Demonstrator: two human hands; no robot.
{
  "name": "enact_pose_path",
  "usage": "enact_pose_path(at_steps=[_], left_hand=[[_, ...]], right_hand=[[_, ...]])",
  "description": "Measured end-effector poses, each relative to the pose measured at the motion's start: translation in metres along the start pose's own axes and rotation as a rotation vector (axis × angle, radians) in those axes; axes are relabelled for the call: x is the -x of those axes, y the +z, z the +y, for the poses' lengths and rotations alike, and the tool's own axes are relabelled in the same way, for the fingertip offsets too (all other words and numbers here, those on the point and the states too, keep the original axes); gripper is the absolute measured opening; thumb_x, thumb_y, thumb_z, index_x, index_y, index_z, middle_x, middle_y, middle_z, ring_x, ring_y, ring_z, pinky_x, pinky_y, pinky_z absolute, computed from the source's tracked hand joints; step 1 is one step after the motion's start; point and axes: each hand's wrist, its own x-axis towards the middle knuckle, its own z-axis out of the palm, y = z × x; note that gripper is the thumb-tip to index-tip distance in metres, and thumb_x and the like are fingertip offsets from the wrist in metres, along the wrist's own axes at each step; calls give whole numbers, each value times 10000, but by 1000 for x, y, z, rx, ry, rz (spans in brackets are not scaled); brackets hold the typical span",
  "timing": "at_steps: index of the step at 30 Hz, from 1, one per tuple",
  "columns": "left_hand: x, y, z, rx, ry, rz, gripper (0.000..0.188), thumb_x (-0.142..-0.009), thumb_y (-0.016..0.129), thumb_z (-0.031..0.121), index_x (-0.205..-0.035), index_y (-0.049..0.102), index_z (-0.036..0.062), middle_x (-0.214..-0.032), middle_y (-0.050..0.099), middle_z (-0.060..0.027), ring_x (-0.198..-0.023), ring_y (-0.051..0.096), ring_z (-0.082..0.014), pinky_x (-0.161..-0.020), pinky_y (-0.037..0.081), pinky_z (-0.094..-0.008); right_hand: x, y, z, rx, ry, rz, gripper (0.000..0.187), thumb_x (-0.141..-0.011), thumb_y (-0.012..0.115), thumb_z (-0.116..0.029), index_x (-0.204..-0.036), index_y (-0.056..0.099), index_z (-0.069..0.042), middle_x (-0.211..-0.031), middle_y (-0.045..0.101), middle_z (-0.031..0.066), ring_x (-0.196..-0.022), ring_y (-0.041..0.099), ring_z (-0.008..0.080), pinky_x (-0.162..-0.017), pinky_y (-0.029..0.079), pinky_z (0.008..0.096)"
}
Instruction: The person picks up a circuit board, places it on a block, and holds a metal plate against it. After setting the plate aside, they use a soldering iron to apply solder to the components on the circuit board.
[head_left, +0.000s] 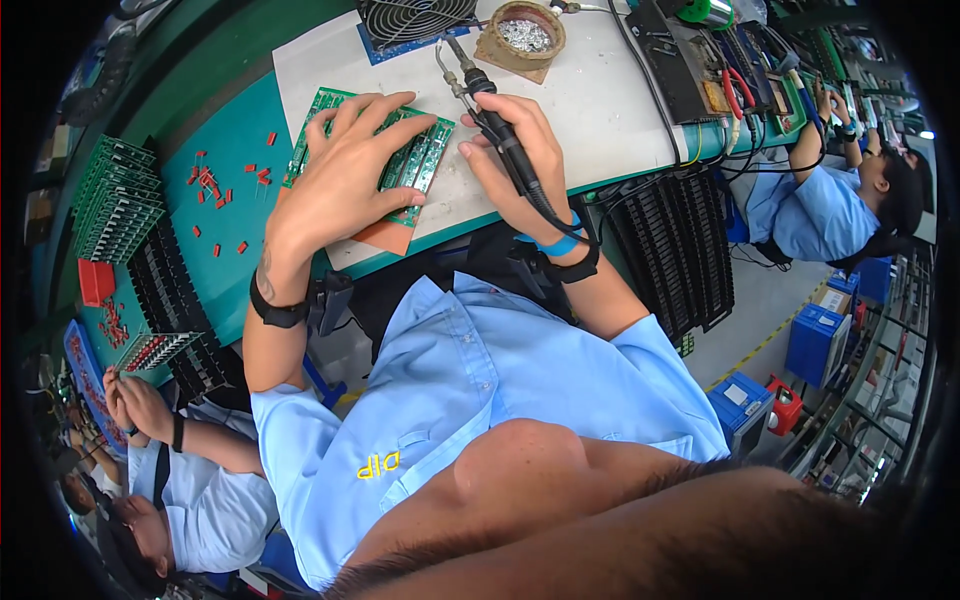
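Note:
My left hand (340, 170) lies spread over a green circuit board (432, 158), its fingers reaching across the board and its thumb at the near right edge. The palm hides much of the board. Under the board's near corner, an orange-brown flat piece (385, 237) sticks out. In my right hand (540, 150) is a black soldering iron (510, 150), wrapped by the fingers and thumb. A thin metal tube runs beside its front end. The iron's metal end points up and away, past the board's far right corner and apart from it.
Beyond the iron stand a round brown pot (486, 47) of silvery scraps and a fan (415, 14). Red components (210, 185) lie scattered at left, near stacked green boards (115, 205) and a red bin (96, 283). Co-workers sit on both sides. A black cable (645, 75) crosses the table.

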Motion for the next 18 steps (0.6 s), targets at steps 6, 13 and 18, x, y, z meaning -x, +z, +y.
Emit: enact_pose_path(at_steps=[6, 13, 18], left_hand=[[-8, 4, -5, -52, 9, -37, 782, -695, 951, 219, -1427, 677, 213, -1580, 543, -76, -1483, 444, -336, -1201, 251, -629], [-8, 6, -5, -61, 2, -27, 735, -686, 950, 189, -1381, 712, 219, -1544, 579, -65, -1462, 471, -326, -1191, 261, -634], [-8, 6, -4, -57, -26, -62, 765, -683, 943, 171, -1406, 699, 219, -1557, 565, -32, -1463, 467, -299, -1223, 232, -635]], right_hand=[[4, 5, -1, 80, -16, -36, 539, -896, 736, 83, -1406, 591, -17, -1323, 578, 164, -1155, 734, 260, -892, 621, 328], [4, 6, 1, 113, -54, -47, 542, -883, 751, 75, -1395, 598, -17, -1312, 585, 167, -1149, 733, 266, -879, 621, 323], [6, 7, 2, 124, -69, -35, 544, -879, 759, 72, -1392, 600, -17, -1312, 587, 170, -1134, 737, 262, -855, 626, 315]])
